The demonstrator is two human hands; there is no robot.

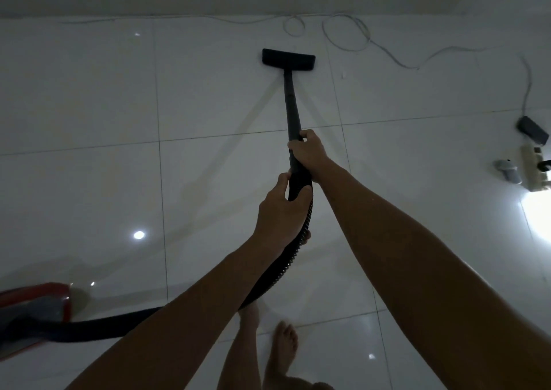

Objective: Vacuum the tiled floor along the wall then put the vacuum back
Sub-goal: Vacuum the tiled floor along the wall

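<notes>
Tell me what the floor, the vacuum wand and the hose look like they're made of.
Floor: glazed ceramic or porcelain tile, judging by its glossy reflections and thin grout lines. Vacuum wand: smooth matte black tube, probably plastic, though painted metal is possible. Hose: ribbed black flexible plastic, shown by its corrugated ridges and curve.

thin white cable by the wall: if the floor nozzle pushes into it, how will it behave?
Probably floppy: the cable lies in loose loops. Likely light, so the nozzle would drag or bunch it on the glossy tiles. It might snag under the nozzle.

Bare forearms (pixel 387 240), no sleeves; bare feet (pixel 283 348), no shoes.
</notes>
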